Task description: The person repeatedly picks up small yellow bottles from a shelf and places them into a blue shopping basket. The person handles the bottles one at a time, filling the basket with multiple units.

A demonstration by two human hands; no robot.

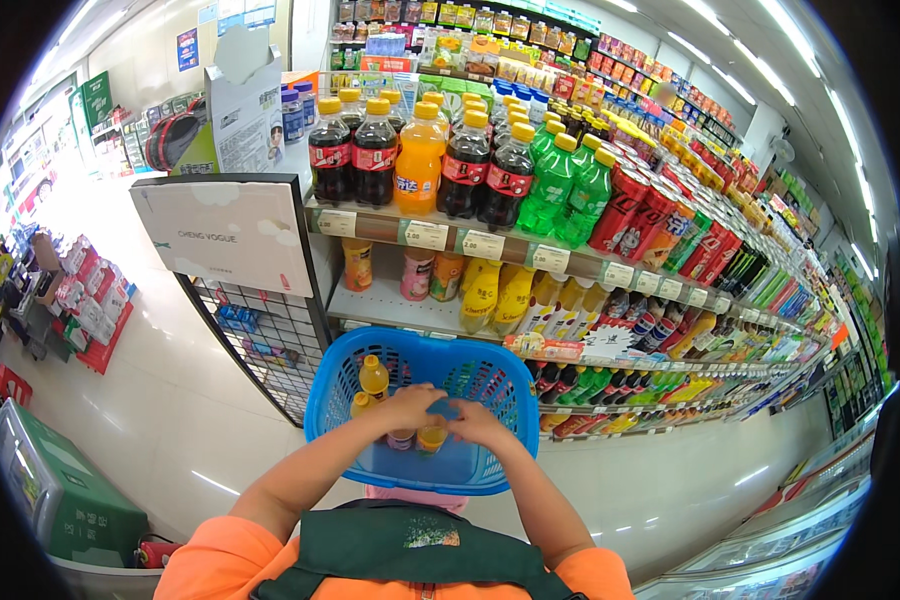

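My left hand [410, 407] and my right hand [478, 424] meet over a blue plastic basket [322, 400], fingers bent inward. A small bluish-grey thing [444, 408] shows between the fingertips, too blurred to name. Just below it stands a bottle of orange drink [431, 439], its top partly hidden by my hands. A pinkish bottle [400, 439] stands beside it under my left hand. Farther left in the basket are an orange-capped juice bottle [374, 377] and a yellow-topped bottle [360, 403], partly covered by my left arm.
Ahead runs a drinks shelf [485, 242] with cola, orange soda, green bottles and cans. A lower tier holds yellow bottles [481, 293]. A black wire rack [260, 350] adjoins the basket's left side. A green box [65, 500] stands at lower left, glass-fronted cases [770, 540] at lower right.
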